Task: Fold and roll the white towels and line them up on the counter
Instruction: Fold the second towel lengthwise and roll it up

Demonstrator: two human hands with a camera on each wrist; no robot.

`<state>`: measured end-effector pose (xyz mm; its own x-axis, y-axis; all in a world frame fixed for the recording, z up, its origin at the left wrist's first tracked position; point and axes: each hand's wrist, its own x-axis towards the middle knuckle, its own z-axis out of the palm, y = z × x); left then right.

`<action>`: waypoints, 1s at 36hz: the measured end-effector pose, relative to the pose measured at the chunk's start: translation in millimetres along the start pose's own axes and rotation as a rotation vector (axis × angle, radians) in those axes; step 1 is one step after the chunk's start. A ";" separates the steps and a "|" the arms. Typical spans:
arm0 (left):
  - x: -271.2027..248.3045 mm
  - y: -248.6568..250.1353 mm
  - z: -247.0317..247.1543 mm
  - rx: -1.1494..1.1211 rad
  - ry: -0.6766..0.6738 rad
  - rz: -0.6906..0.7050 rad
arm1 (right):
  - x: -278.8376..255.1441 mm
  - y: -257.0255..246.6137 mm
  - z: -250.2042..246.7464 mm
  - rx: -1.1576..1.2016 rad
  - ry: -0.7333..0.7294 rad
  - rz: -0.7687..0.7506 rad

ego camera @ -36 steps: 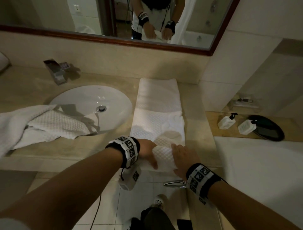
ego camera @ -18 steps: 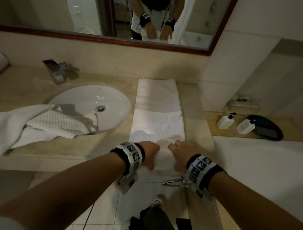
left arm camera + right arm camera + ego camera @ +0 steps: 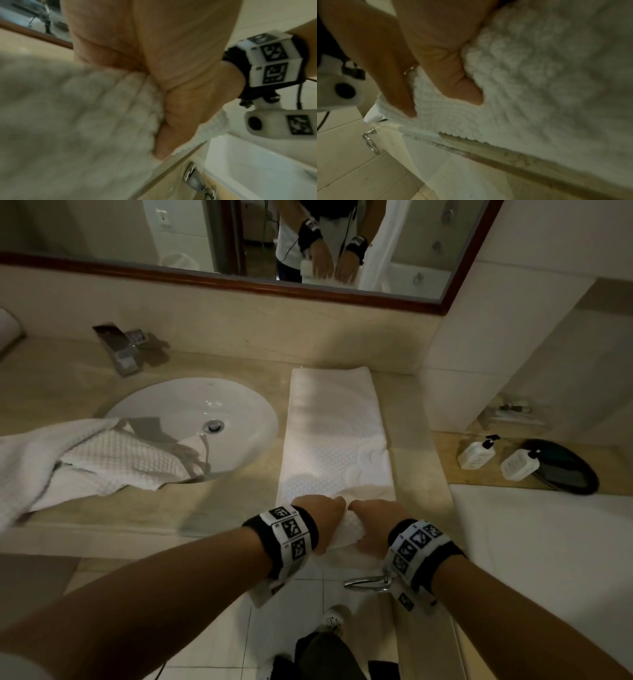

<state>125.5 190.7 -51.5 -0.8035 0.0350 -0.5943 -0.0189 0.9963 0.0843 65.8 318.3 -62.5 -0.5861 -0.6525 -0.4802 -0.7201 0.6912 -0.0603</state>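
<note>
Both grips closed around the same thing: left hand (image 3: 320, 517) and right hand (image 3: 375, 525) side by side, fingers curled over the started roll (image 3: 347, 530) at the near end of the folded towel (image 3: 337, 440), thumbs tucked beneath in the wrist views, right thumb (image 3: 453, 75) pressed into the waffle weave. Rolling step, judged just begun: only a small coil wound, sitting at the near edge of the table (image 3: 414, 446), most of the long strip flat beyond the roll, reaching toward the mirror (image 3: 205, 234). Next, probably: push the coil away along the strip, keep pressure even on both sides so the ends stay flush, re-tuck with the thumbs at each turn, hold the coil clear of the table edge. Left of the roll, a second towel (image 3: 85, 460) heaped loose, draped partly into the sink (image 3: 212, 405), not yet folded. Right of the roll, lower down, two pump bottles (image 3: 496, 457) on a ledge.
</note>
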 end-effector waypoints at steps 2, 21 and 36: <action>4.0 -4.8 -1.1 -0.034 -0.043 -0.008 | 1.5 -0.7 -0.3 -0.005 -0.020 0.006; 14.5 4.1 2.1 -0.026 0.131 -0.049 | 27.2 2.3 -5.2 0.040 -0.044 0.053; 35.0 -22.1 -25.1 -0.306 -0.172 0.072 | 6.3 3.6 26.3 -0.118 0.312 0.078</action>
<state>82.9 167.9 -54.1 -0.6981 0.1425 -0.7017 -0.1644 0.9219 0.3508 69.3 324.8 -88.7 -0.7136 -0.6751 -0.1871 -0.6957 0.7141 0.0770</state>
